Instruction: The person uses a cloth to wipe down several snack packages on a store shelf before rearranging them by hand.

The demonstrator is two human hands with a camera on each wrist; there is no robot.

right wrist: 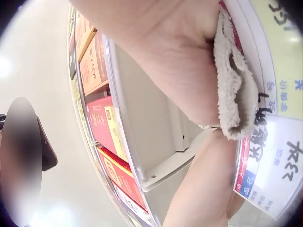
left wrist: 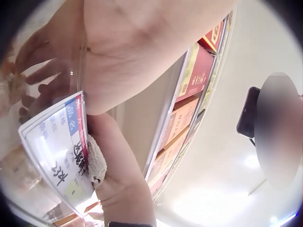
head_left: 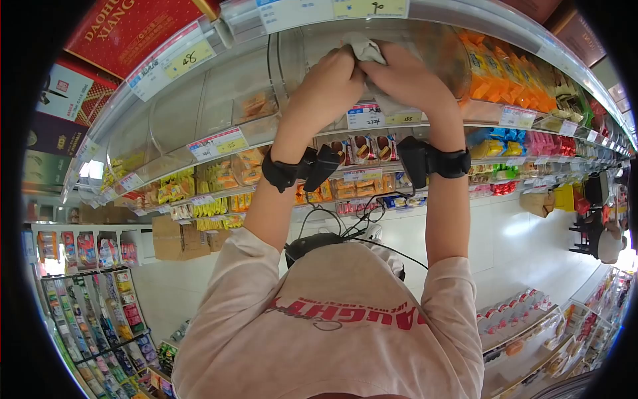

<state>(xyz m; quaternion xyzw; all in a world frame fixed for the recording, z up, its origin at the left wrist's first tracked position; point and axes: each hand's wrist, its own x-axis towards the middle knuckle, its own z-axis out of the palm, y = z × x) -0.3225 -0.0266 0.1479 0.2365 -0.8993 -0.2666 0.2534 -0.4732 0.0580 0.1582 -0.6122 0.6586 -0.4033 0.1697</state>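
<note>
Above the clear front of a shelf bin [head_left: 391, 105], my right hand [head_left: 407, 74] grips a bunched white cloth [head_left: 365, 50], its edge spilling past my palm — gathered small, I judge, to stay manageable in such tight quarters. My left hand [head_left: 329, 80] is close beside it, above the price label [head_left: 364, 117] — whether its fingers grip anything, I cannot tell.

Pale glossy floor tiles [head_left: 512, 226] reflect light beneath long clear-fronted shelves [head_left: 193, 126] of colourful packets, under a white ceiling [left wrist: 213, 170].
</note>
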